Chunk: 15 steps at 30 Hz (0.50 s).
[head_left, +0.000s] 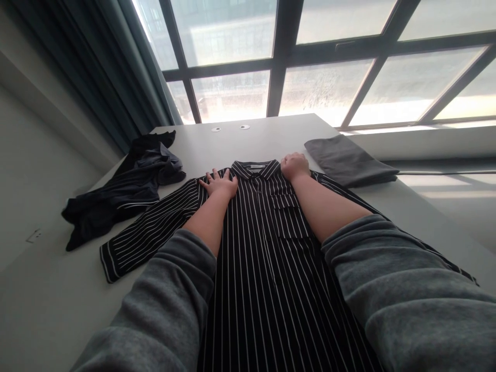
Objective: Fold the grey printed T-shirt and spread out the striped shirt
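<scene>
A black shirt (pixel 248 268) with white stripes lies front side up, its collar (pixel 256 169) away from me and its buttons running down the middle. Fingers spread, my left hand (pixel 219 184) rests flat on the shoulder left of the collar. My right hand (pixel 295 166) is curled closed on the other shoulder, right beside the collar; its fingertips are hidden under it. One sleeve (pixel 151 230) stretches out to the left. The opposite sleeve is partly covered by my right forearm. A chest pocket (pixel 292 219) shows next to that forearm.
Dark crumpled clothes (pixel 124 181) lie on the left of the white table (pixel 271 135). A folded grey cloth (pixel 351 160) sits at the right edge. Two round fittings are set in the far end. Beyond are a large window (pixel 232 46) and a dark curtain (pixel 104 67).
</scene>
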Motion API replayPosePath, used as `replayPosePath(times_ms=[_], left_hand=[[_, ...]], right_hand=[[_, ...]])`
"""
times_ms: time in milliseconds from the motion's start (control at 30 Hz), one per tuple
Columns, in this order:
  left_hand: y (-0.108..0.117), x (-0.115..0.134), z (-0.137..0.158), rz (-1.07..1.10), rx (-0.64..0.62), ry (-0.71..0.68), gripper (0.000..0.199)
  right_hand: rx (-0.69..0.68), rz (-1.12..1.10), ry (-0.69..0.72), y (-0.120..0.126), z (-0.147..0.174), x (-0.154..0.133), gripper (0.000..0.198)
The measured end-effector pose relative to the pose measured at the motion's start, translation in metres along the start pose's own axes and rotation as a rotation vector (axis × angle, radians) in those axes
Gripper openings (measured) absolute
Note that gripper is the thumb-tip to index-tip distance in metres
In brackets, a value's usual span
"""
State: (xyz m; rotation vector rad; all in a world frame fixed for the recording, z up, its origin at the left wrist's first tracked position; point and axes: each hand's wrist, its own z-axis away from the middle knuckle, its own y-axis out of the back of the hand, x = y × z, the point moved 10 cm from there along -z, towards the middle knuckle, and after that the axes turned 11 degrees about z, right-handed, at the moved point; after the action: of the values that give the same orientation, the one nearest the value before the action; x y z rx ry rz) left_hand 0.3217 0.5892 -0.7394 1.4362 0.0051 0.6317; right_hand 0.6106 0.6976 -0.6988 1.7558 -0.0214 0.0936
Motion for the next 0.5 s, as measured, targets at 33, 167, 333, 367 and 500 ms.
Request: replayPosePath(times_ms=[33, 167, 333, 367, 500], left_hand=[[0.0, -0.001, 0.0, 0.004, 0.003, 0.002, 0.077], [-0.001, -0.001, -0.003, 0.036, 0.021, -0.017, 0.076], [-0.003, 0.001, -0.004, 0.055, 0.028, -0.056, 0.076], [-0.002, 0.001, -0.003, 0.055, 0.031, -0.062, 0.076], [-0.002, -0.001, -0.003, 0.051, 0.039, -0.047, 0.073]], right_hand=[[0.013, -0.004, 0.026, 0.003, 0.002, -0.003, 0.059], [0.129, -0.041, 0.207, 0.033, 0.014, -0.038, 0.05], [0.158, -0.127, 0.699, 0.065, 0.056, -0.149, 0.049], [0.102, -0.104, 0.797, 0.061, 0.064, -0.172, 0.049], [-0.164, 0.003, 0.858, 0.019, 0.068, -0.211, 0.059]])
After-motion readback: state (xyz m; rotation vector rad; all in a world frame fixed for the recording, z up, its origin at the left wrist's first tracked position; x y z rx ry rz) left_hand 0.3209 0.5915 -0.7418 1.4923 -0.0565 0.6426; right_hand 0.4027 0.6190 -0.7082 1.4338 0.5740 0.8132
